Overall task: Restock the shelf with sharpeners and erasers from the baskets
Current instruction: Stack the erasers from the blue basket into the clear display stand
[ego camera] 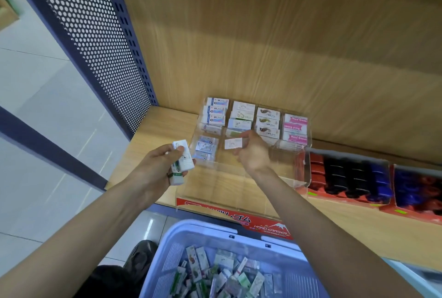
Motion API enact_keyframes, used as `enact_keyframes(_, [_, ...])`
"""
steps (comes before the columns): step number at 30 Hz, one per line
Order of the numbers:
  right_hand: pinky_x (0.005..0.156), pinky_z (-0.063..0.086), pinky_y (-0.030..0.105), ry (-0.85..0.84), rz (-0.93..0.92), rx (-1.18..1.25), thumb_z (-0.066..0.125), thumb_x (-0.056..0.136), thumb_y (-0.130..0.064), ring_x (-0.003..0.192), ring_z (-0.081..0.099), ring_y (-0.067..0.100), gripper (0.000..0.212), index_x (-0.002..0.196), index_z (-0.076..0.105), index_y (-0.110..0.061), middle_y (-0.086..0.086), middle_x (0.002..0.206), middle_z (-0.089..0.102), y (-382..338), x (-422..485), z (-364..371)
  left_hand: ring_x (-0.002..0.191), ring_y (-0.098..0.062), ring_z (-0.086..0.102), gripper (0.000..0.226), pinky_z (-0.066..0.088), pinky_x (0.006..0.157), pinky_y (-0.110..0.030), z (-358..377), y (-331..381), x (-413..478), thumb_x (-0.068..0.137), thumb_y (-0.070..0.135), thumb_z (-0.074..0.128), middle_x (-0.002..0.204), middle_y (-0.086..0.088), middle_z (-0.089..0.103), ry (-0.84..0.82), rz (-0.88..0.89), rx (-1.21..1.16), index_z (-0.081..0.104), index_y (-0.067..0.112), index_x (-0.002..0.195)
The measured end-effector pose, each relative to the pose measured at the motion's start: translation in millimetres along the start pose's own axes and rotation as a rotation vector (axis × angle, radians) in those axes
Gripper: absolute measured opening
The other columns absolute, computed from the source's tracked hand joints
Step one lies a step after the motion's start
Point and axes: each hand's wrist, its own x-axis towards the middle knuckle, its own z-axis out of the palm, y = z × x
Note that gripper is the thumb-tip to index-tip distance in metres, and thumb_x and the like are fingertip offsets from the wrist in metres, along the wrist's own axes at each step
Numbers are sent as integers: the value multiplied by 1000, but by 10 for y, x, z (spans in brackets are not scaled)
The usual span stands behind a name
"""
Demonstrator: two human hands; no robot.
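A clear acrylic display tray [241,179] with several compartments stands on the wooden shelf [153,139]; its back rows hold boxed erasers. My left hand [155,166] grips a small stack of white erasers [183,161] to the left of the tray. My right hand [253,151] pinches one pale boxed eraser [233,143] over a middle compartment of the tray. A light blue basket [203,233] below the shelf edge holds several loose wrapped erasers [222,276].
Red trays of black, blue and red sharpeners [354,180] sit on the shelf to the right. A perforated metal side panel [95,34] bounds the shelf on the left, a wooden back panel behind. A red "Hard Eraser" label fronts the tray.
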Motion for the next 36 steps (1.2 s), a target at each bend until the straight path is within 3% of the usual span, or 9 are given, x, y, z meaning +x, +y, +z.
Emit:
enact_keyframes(9, [68, 48, 33, 71, -372, -810, 61, 88, -14, 116, 44, 24, 23, 111, 60, -10, 5, 122, 47, -21, 32, 205, 69, -18, 54, 25, 47, 46, -20, 64, 22, 27, 96, 14, 51, 104, -20, 60, 1, -28, 27, 57, 6, 118])
enact_keyframes(13, [88, 40, 32, 104, -448, -910, 62, 86, -11, 116, 44, 26, 24, 110, 62, -10, 5, 109, 61, -35, 64, 216, 85, -21, 58, 17, 49, 57, -22, 59, 15, 11, 94, 14, 53, 103, -19, 63, -19, -46, 37, 61, 7, 109])
enact_keyframes(16, [94, 38, 32, 124, -417, -896, 64, 85, -15, 114, 48, 28, 24, 108, 64, -9, 7, 104, 66, 26, 54, 135, 74, -17, 57, 15, 50, 54, -20, 52, 18, -13, 92, 14, 57, 94, -14, 65, -8, -54, 54, 62, 6, 103])
enact_keyframes(19, [80, 48, 31, 172, -379, -876, 78, 68, -9, 94, 60, 30, 20, 86, 70, -5, 12, 82, 69, 82, 0, 80, 63, -12, 53, 29, 49, 47, -16, 56, 25, -21, 91, 16, 60, 81, -5, 62, 19, -57, 55, 61, 3, 116])
enact_keyframes(23, [49, 47, 23, 270, -443, -889, 88, 20, -2, 52, 59, 26, 47, 62, 68, -5, 8, 44, 55, 133, 27, 106, 61, -11, 52, 33, 47, 47, -15, 77, 38, -39, 90, 17, 60, 80, -3, 63, 0, -59, 41, 61, 4, 121])
enact_keyframes(29, [59, 47, 25, 196, -447, -978, 91, 21, -10, 63, 58, 22, 39, 44, 61, -16, -1, 47, 54, 129, 17, 134, 52, -6, 54, 29, 45, 45, -16, 75, 65, -61, 86, 16, 65, 71, 0, 65, -23, -61, 18, 64, 5, 113])
enact_keyframes(31, [69, 48, 28, 179, -424, -874, 94, 38, -23, 76, 60, 23, 32, 60, 71, -18, 0, 65, 62, 41, -43, 101, 53, -8, 53, 29, 45, 45, -16, 66, 66, -75, 83, 17, 69, 79, -3, 64, -8, -62, 25, 64, 6, 109])
enact_keyframes(33, [86, 44, 29, 148, -536, -491, 77, 74, -16, 100, 55, 24, 23, 97, 73, -17, 2, 100, 63, -54, -144, 32, 57, -10, 51, 23, 46, 45, -16, 67, 61, -97, 81, 20, 71, 80, -4, 61, 1, -51, 98, 63, 9, 100])
enact_keyframes(36, [90, 36, 11, -322, -594, 64, 47, 85, 7, 121, 44, 7, 53, 128, 55, -23, -6, 137, 45, -301, -504, -208, 58, -10, 50, 14, 45, 46, -15, 80, 56, -130, 81, 23, 71, 75, -2, 61, -11, -18, 218, 65, 13, 89])
